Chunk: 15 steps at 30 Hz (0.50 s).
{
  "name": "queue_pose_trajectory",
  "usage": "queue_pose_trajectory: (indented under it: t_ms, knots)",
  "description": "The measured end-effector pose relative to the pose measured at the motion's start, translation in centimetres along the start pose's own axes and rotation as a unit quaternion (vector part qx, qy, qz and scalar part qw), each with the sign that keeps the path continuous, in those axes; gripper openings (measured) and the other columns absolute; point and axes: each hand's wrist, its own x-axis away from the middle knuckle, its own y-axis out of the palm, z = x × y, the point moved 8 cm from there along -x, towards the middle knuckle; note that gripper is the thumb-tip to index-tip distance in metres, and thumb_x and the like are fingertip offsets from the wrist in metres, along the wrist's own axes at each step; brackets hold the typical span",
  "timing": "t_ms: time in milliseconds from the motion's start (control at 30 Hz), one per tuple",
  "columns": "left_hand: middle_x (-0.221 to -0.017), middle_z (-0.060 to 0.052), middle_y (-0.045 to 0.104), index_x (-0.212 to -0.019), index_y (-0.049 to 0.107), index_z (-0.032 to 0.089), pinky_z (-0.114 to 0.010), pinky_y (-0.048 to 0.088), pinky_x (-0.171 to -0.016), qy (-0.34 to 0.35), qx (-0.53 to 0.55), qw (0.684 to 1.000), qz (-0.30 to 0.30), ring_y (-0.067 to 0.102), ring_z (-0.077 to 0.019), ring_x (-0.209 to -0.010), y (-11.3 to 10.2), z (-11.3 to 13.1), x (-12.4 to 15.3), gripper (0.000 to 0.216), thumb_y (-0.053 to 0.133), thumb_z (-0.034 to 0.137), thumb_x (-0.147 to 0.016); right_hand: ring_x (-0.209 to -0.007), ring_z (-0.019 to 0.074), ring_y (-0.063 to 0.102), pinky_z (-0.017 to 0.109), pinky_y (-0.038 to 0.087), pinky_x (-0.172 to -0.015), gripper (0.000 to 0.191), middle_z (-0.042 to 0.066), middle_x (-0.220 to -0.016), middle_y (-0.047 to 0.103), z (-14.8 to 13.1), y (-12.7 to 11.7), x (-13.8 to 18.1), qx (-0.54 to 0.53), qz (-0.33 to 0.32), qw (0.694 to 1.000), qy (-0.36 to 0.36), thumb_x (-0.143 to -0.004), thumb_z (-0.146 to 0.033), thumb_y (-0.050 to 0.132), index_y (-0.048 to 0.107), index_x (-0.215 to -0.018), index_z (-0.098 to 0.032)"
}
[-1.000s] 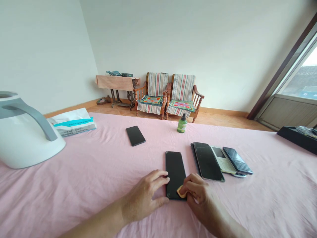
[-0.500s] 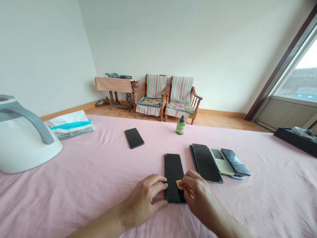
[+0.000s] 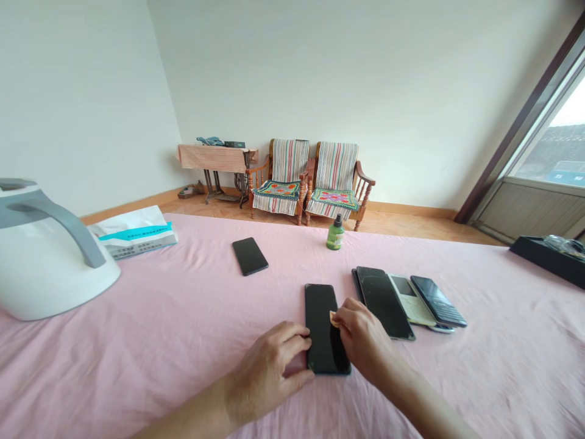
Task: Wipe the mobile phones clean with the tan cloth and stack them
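Observation:
A black smartphone [image 3: 322, 323] lies face up on the pink tablecloth, directly in front of me. Along its left edge, the fingertips and thumb of my left hand [image 3: 274, 363] hold it, the thumb at the near corner. My right hand [image 3: 363, 329] is closed around a small folded orange-yellow cloth [image 3: 335, 319], pressed against the right part of the screen. Only a corner of the cloth shows; my fingers hide the remainder. Just right of that hand lies a stack of dark phones [image 3: 384, 302], overlapping a white keypad phone [image 3: 412, 299] and a dark keypad phone [image 3: 437, 300].
Farther off lie another black phone [image 3: 250, 256] and an upright green spray bottle [image 3: 335, 235]. A white kettle [image 3: 55, 262] and a tissue pack [image 3: 137, 235] stand at the left. At the right edge sits a black box [image 3: 548, 259] holding cables. Two wooden chairs [image 3: 297, 177] stand beyond the table.
My right hand has slid the cloth slightly up the phone's screen, away from me. My left hand stays at the phone's left edge. The whole view has shifted a little.

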Motion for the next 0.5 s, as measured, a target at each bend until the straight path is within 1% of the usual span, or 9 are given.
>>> queue_pose_trajectory:
  t_ms: [133,233,300,367,433,500]
  knots:
    - [-0.114,-0.009,0.062,-0.107,0.064,0.016,-0.036,0.048,-0.095,-0.001,0.004,1.0,-0.003,0.059,-0.022,-0.106,-0.1,0.1,-0.1,0.038,0.074,0.013,-0.071,-0.068,0.0134,0.052,0.024,0.036,-0.062,0.027,0.003,-0.073,0.052,-0.8,0.3,3.1,-0.054,-0.003,0.998,-0.007,-0.075,0.005,0.04,0.053,-0.064,-0.016]
    - [-0.114,-0.008,0.062,-0.105,0.064,0.017,-0.035,0.049,-0.095,0.001,0.01,1.0,0.001,0.059,-0.0218,-0.106,-0.2,0.3,-0.2,0.038,0.076,0.012,-0.069,-0.068,0.0131,0.051,0.024,0.035,-0.06,0.027,0.002,-0.072,0.051,-1.6,0.5,3.9,-0.085,-0.011,0.996,-0.02,-0.074,0.005,0.042,0.051,-0.061,-0.016]
    - [-0.11,-0.007,0.063,-0.104,0.064,0.017,-0.035,0.05,-0.092,0.002,0.007,1.0,0.002,0.059,-0.0216,-0.102,-0.2,0.3,-0.1,0.037,0.076,0.011,-0.069,-0.071,0.0133,0.052,0.024,0.036,-0.062,0.027,0.002,-0.075,0.053,-2.3,0.7,3.4,-0.109,-0.023,0.993,-0.031,-0.074,0.006,0.043,0.054,-0.064,-0.016]
    - [-0.103,-0.006,0.065,-0.099,0.064,0.017,-0.035,0.052,-0.087,0.008,-0.005,1.0,0.0,0.061,-0.0212,-0.096,-0.2,0.5,-0.1,0.031,0.074,0.01,-0.07,-0.075,0.0141,0.053,0.024,0.039,-0.066,0.028,0.002,-0.079,0.055,-2.9,0.8,2.3,-0.125,-0.028,0.991,-0.046,-0.074,0.007,0.044,0.058,-0.07,-0.017]
    - [-0.096,-0.005,0.065,-0.093,0.065,0.018,-0.034,0.053,-0.082,0.023,-0.02,1.0,-0.002,0.061,-0.0207,-0.091,-0.1,0.7,0.0,0.02,0.07,0.011,-0.074,-0.078,0.0153,0.053,0.026,0.04,-0.07,0.029,0.003,-0.081,0.056,-3.3,1.0,0.7,-0.125,-0.02,0.99,-0.06,-0.077,0.006,0.044,0.062,-0.076,-0.017]
    - [-0.094,-0.005,0.065,-0.09,0.065,0.018,-0.034,0.052,-0.082,0.036,-0.029,0.999,-0.001,0.06,-0.0203,-0.089,0.0,0.8,0.1,0.014,0.068,0.012,-0.077,-0.08,0.0167,0.053,0.027,0.042,-0.071,0.028,0.005,-0.082,0.057,-3.4,1.1,-0.7,-0.119,-0.003,0.991,-0.065,-0.08,0.004,0.044,0.064,-0.078,-0.016]
